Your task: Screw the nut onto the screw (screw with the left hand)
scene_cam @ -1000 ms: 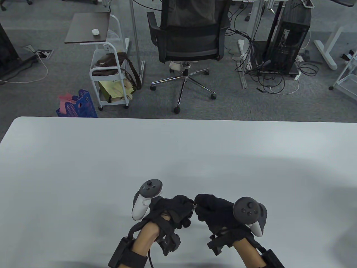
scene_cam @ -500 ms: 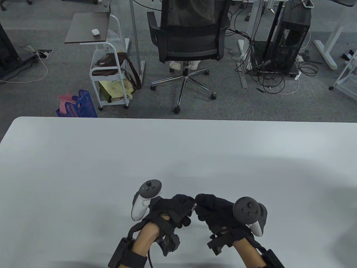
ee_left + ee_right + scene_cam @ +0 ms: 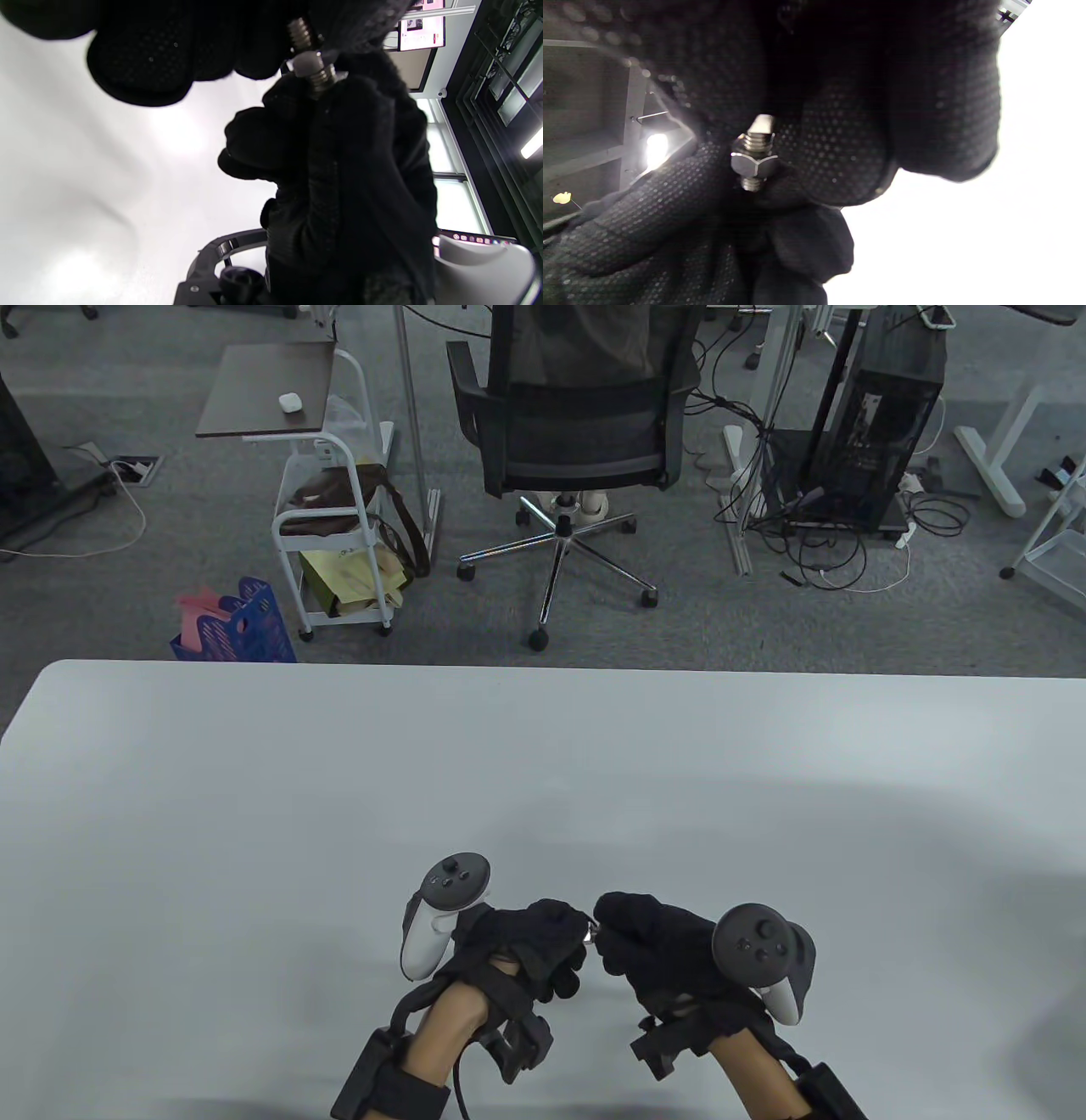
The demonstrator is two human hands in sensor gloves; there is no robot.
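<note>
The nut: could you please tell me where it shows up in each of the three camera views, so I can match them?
Table view: nut is a tiny metallic glint low in the picture, between the two hands' fingertips.
Left wrist view: nut sits top centre, on the screw.
Right wrist view: nut sits left of centre, hex faces clear.
Shared landmark: the threaded screw passing through it.

Both hands low over table, left hand (image 3: 530, 937) and right hand (image 3: 653, 946) fingertips meeting.

White table (image 3: 254, 814) — beyond it black office chair (image 3: 577, 415), white cart (image 3: 327, 517) (bags inside), blue basket (image 3: 242, 628).
</note>
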